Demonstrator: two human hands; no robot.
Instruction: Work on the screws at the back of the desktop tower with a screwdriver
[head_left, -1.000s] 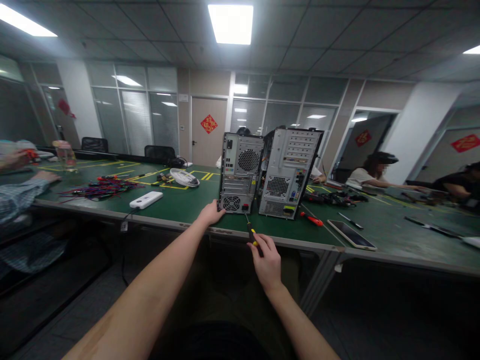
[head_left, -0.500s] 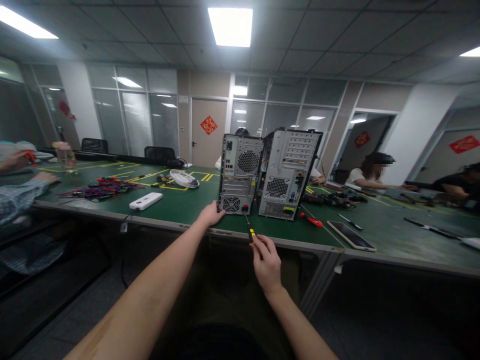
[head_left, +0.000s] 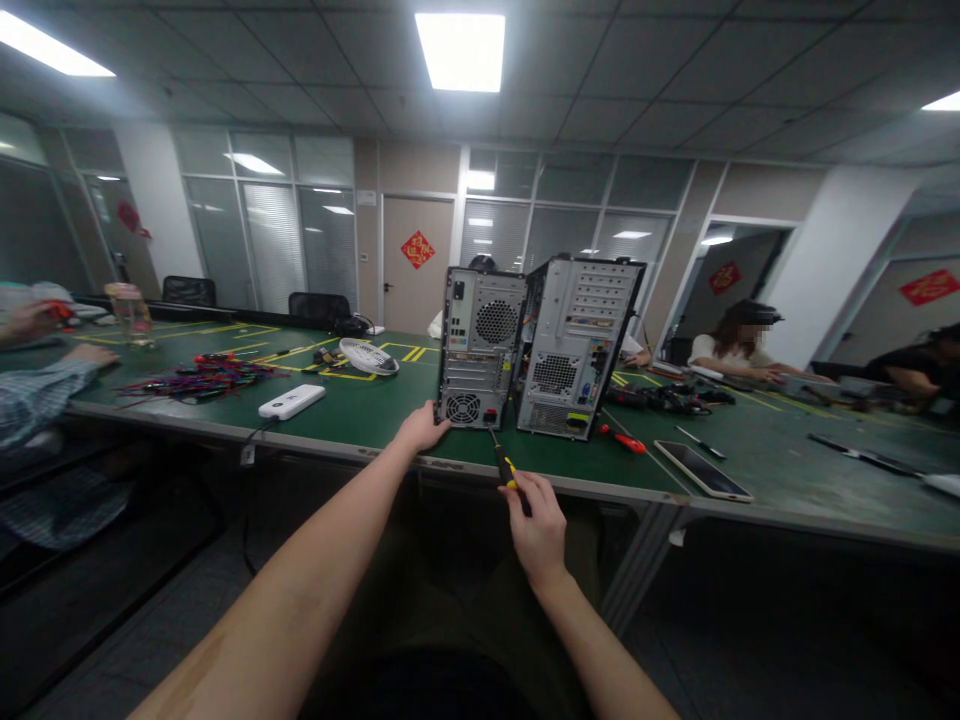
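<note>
Two computer cases stand upright side by side on the green table, backs facing me: a smaller left case and a taller right case. My left hand grips the lower left corner of the smaller case; its fingertips are hidden behind the edge. In my right hand is a yellow and black screwdriver, pinched at the handle's end. The shaft points up to the bottom edge of the smaller case, just below the power socket. Whether the tip sits in a screw is too small to tell.
On the green table lie a white power bank, a cable bundle and a white coiled cable on the left. Right are a red tool, a phone and dark cables. People sit at both sides.
My right hand has shifted slightly right and down, and the screwdriver handle looks turned in its fingers. My left hand and both cases stay put. A person at the right has moved slightly.
</note>
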